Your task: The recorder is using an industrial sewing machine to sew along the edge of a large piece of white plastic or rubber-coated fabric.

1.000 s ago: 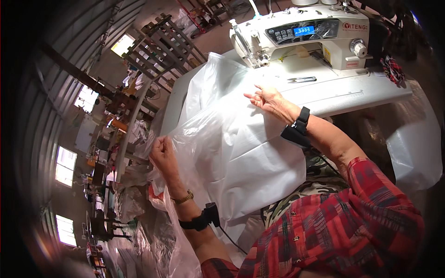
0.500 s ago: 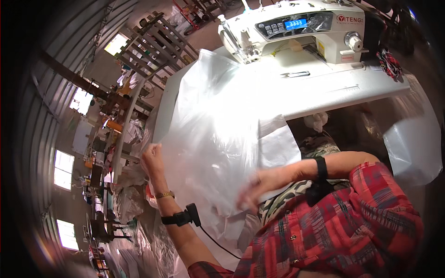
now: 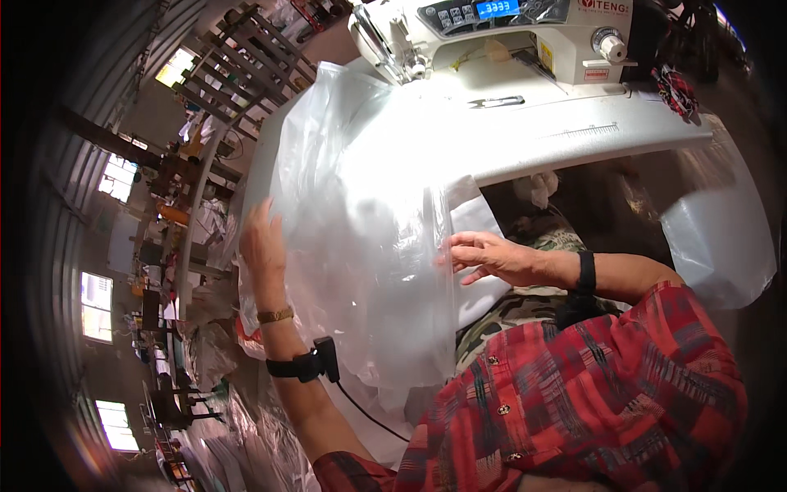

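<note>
A translucent plastic sheet spreads from beneath the sewing machine toward my lap, washed out by glare near the needle. At its left edge my left hand rests open, fingers stretched forward. On the opposite side my right hand is open with fingers apart, its fingertips at the sheet's right edge; whether they press on it I cannot tell. A white sheet piece lies partly under the plastic, beside the right hand.
Small thread snips lie on the white machine table. A bundle of coloured cloth strips is at its right end. Another plastic sheet hangs off the right side. Wooden racks stand at the back left.
My right hand has moved forward to the sheet's right edge. My left hand has shifted forward along the left edge and its fingers have straightened. The plastic now lies spread wider toward me.
</note>
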A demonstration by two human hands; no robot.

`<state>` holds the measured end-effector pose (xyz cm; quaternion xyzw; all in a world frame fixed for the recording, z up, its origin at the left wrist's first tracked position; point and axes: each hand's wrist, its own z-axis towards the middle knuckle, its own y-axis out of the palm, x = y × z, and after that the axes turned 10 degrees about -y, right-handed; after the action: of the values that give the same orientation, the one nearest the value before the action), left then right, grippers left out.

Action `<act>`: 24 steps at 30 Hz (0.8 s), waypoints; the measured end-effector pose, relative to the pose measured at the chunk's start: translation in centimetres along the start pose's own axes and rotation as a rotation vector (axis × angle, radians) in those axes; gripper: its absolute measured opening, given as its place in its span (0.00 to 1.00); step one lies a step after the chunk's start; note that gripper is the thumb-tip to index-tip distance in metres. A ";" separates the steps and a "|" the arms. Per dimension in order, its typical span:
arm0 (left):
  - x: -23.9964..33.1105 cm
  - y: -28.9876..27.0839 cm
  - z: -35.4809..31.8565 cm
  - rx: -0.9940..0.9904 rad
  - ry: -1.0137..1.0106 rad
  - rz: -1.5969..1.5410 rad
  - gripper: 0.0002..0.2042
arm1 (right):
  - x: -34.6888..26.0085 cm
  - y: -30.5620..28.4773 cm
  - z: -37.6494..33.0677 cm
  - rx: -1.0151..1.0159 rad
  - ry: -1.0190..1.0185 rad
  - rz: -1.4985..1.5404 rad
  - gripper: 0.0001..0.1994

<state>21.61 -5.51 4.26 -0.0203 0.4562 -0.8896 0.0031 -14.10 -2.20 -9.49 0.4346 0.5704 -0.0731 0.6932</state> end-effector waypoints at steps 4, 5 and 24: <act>11.8 -2.2 -1.1 -0.214 0.211 -0.663 0.08 | 1.2 1.4 0.4 0.060 0.045 -0.065 0.21; 14.0 -2.2 -2.5 -0.319 0.256 -0.714 0.08 | 1.6 1.4 0.5 0.078 0.050 -0.022 0.20; 15.4 4.2 -11.5 -0.840 -0.484 -1.063 0.16 | 2.1 3.4 -0.6 -0.187 0.012 -0.428 0.14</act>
<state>5.69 0.96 -5.31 -0.4357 0.6748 -0.4909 -0.3375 -11.80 1.15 -9.47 0.2381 0.6579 -0.1628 0.6957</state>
